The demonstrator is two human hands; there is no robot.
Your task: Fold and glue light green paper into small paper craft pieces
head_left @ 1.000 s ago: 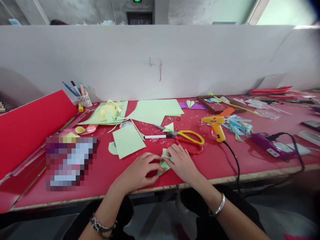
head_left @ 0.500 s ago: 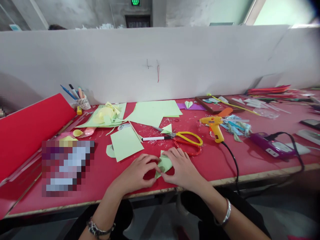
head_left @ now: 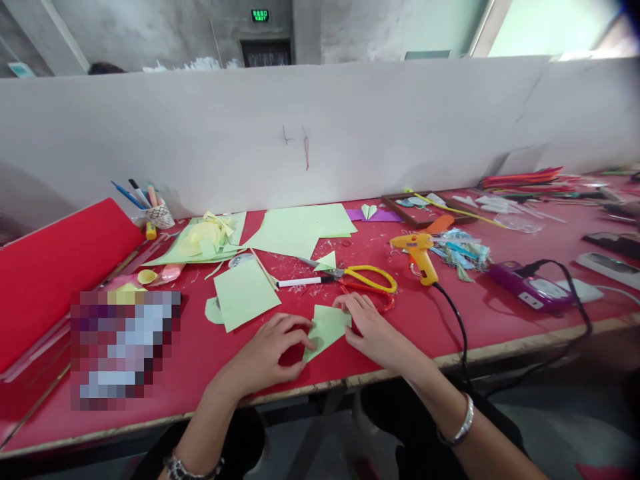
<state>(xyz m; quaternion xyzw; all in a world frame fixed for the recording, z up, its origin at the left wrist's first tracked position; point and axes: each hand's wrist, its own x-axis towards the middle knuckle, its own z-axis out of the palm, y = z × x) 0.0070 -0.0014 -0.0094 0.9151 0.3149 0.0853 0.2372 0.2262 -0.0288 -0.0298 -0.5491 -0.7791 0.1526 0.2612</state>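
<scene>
A small folded piece of pale green paper (head_left: pixel 329 327) lies on the red tabletop between my hands, close to the front edge. Beside its left edge is my left hand (head_left: pixel 273 348), thumb and fingers apart, fingertips touching the paper. My right hand (head_left: pixel 375 331) has its fingers curled at the paper's right edge, gripping it there; the thumb is partly hidden. Just beyond my right hand are scissors (head_left: pixel 370 277) with yellow and red handles. A small green paper triangle (head_left: pixel 327 261) lies across their blades, near a white marker (head_left: pixel 305 282).
A square green sheet (head_left: pixel 247 293) lies left, larger green sheets (head_left: pixel 300 227) behind. At right are a yellow glue gun (head_left: pixel 420 253) with a black cord, blue tassels (head_left: pixel 460 250) and a purple power strip (head_left: pixel 530 287). A red board (head_left: pixel 65 273) and pen cup (head_left: pixel 160 215) stand left.
My hands have moved apart, uncovering more of the green paper, which now lies flatter. My right hand has shifted from over the paper to its right edge. The view has tilted slightly.
</scene>
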